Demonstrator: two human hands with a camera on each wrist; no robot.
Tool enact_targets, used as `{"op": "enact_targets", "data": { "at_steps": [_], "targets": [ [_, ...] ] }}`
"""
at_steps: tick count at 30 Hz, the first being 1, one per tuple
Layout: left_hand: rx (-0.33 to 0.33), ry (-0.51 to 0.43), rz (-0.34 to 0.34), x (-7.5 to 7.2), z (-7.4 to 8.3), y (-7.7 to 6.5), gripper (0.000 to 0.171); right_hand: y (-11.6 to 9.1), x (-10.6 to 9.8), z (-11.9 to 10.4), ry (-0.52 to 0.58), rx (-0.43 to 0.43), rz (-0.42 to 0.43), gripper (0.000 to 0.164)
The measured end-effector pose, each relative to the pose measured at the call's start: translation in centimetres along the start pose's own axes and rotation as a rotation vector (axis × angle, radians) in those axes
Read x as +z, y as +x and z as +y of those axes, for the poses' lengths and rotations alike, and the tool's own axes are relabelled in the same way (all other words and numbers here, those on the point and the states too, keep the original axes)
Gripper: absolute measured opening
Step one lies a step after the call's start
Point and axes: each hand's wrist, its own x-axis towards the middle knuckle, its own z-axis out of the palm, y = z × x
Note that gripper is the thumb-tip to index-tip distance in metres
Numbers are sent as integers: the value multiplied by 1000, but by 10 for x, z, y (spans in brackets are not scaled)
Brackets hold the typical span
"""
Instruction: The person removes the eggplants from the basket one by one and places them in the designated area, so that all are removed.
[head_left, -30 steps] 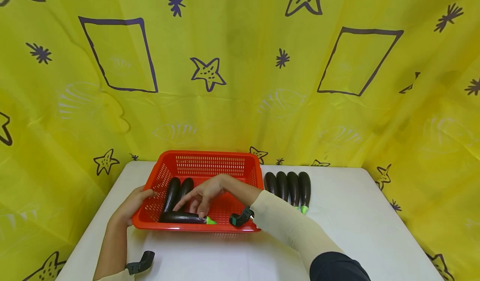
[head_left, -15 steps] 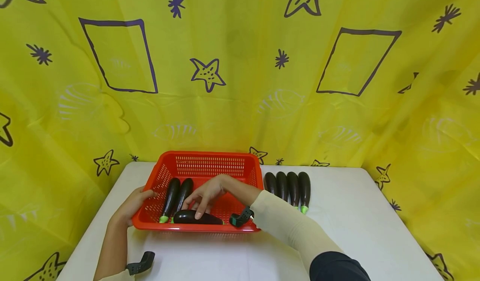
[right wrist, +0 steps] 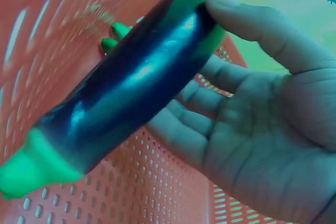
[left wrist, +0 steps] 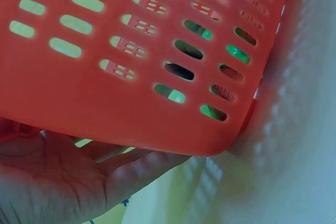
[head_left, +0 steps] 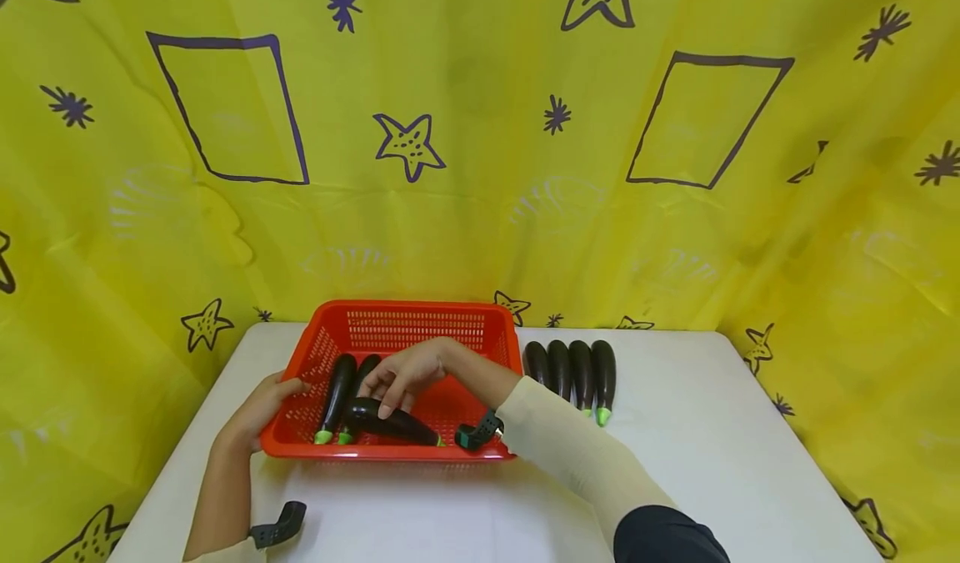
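A red perforated plastic basket [head_left: 420, 453] stands on the table. My left hand [head_left: 258, 413] grips its left rim, thumb over the top and fingers beneath, as the left wrist view also shows. Inside the basket, my right hand [head_left: 411, 373] pinches an eggplant [head_left: 390, 423] near its rounded end, thumb on top. The right wrist view shows this eggplant [right wrist: 136, 77] tilted, its green stem end pointing away from the hand. Two more eggplants, one of them nearest the left wall [head_left: 337, 392], lie side by side with stems toward the front; the second [head_left: 367, 371] is partly hidden.
A row of several eggplants [head_left: 581, 375] lies on the white table [head_left: 675, 429] right of the basket, partly covered by my right forearm. A yellow patterned curtain [head_left: 465, 229] surrounds the table at the back and sides. A dark camera mount [head_left: 279, 525] sits on my left wrist.
The third eggplant, which lay crosswise along the basket's front, has shifted right, and its rounded end is now raised and tilted in my right hand. My left hand stays on the rim.
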Motion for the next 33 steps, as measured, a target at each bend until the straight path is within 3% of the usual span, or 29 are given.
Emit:
{"op": "enact_targets", "data": {
  "at_steps": [6,9,17,23,33],
  "targets": [
    [5,6,1,0,-4,0,55,-2,-1,-6,-32,-42,41,61],
    [7,12,3,2,-3,1,54,-8,-4,-7,-39,-64,62,61],
    [-6,10,11,3,-2,1,55,-28,-10,-5,-21,-71,223,58],
    [0,17,12,0,0,-1,56,-41,-11,-3,71,-111,399,54],
    [7,23,11,0,0,-1,57,-62,-9,2,100,-141,733,58]
  ]
}}
